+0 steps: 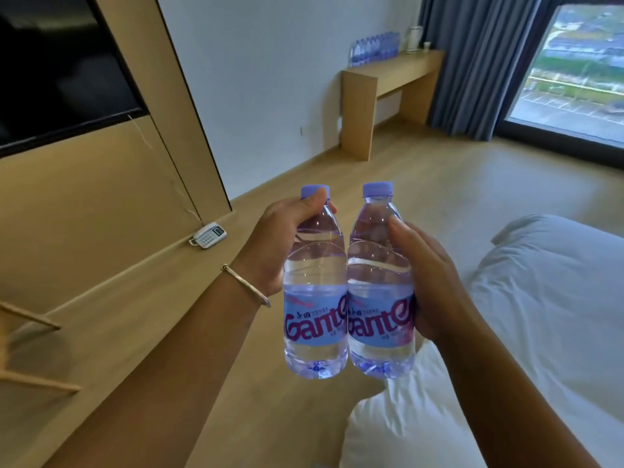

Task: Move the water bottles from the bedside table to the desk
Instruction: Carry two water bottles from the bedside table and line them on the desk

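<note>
1. The left hand [273,244] is curling closed around the shoulder of the left bottle [315,292], with the thumb pressing just under the cap and the fingertips showing past the far side of the neck. A thin bangle [245,286] is sitting on that wrist.
2. The right hand [429,282] is wrapping shut around the right bottle [380,298] from its 3 o'clock side, the thumb lying on the shoulder and the palm covering the label's edge.
3. Both bottles are standing upright in mid-air at the centre of the view, side by side and touching along their bodies, held above the floor and the edge of the bed.
4. Each bottle is clear plastic with a pale purple cap, is looking nearly full of water, and is carrying a light blue label with large magenta lettering facing the camera.
5. The white bed [540,315] is spreading out at 4 o'clock from the bottles, its duvet lying just below the right forearm.
6. A white telephone [208,235] is resting on a wooden ledge at 9 o'clock.
7. The desk [388,82] is standing against the far wall at 1 o'clock, well apart from the hands, and a row of bottles [373,50] is lining its back edge beside a white kettle [414,38].
8. Grey curtains [472,62] and a window [574,69] are filling the 2 o'clock corner.
</note>
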